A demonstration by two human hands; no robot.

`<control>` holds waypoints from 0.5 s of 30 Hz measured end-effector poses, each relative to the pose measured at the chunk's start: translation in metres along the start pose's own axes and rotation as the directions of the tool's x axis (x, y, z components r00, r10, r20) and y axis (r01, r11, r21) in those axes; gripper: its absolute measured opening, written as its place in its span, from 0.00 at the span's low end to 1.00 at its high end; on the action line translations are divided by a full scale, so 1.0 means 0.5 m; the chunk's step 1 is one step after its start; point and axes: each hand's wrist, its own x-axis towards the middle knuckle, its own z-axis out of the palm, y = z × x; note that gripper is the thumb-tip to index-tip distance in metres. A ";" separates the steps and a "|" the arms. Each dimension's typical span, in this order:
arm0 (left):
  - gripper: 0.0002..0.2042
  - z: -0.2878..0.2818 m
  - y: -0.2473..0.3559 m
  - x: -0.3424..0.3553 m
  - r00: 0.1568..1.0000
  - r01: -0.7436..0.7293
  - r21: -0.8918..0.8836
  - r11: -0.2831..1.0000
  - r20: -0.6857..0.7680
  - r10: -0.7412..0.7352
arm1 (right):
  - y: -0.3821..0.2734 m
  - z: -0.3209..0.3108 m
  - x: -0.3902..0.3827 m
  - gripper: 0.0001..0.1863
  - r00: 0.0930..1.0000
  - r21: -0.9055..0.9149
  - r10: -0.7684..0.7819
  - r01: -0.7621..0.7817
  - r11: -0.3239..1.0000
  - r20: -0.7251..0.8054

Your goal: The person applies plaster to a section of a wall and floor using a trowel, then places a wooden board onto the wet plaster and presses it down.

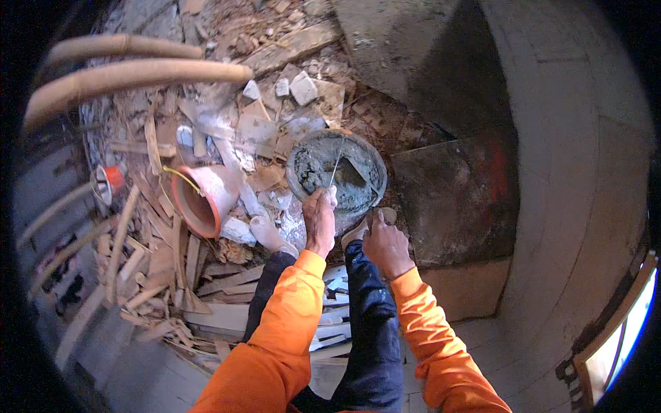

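left hand (321,219) is closed around a thin metal rod (337,168); its gripped end is hidden in the fist. rod's far end reaches over the grey mix (315,157) in the round tub (290,177), between the feet and the rubble; can't make out what it joins. right hand (387,242) is at the tub's near rim, back of hand up, fingertips hidden; can't tell if it's pinching anything. tipped bucket (226,184) lies left, base hard to make out.
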 end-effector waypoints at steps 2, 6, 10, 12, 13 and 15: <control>0.14 -0.045 -0.009 0.011 0.998 0.035 -0.050 0.998 -0.048 -0.037 | -0.047 0.005 -0.005 0.25 0.999 -0.031 -0.042 0.043 0.999 0.033; 0.15 -0.143 -0.035 0.035 0.992 0.033 -0.108 0.994 -0.117 -0.046 | -0.136 0.056 -0.004 0.27 0.994 -0.083 -0.090 0.095 0.992 0.062; 0.14 -0.239 -0.067 0.090 0.991 0.002 -0.206 0.978 -0.130 -0.030 | -0.174 0.224 0.103 0.22 0.976 -0.239 -0.094 0.140 0.961 0.195; 0.13 -0.216 -0.062 0.107 0.988 0.061 -0.374 0.926 -0.110 -0.110 | -0.115 0.285 0.218 0.20 0.996 -0.300 -0.036 0.057 0.952 0.076; 0.12 -0.257 -0.065 0.120 0.992 0.091 -0.333 0.939 -0.050 -0.113 | -0.147 0.299 0.251 0.19 0.999 -0.308 -0.039 0.049 0.950 0.036; 0.13 -0.340 -0.101 0.155 1.000 0.009 -0.369 0.929 0.005 -0.007 | -0.197 0.289 0.245 0.20 0.974 -0.326 0.029 0.047 0.944 0.224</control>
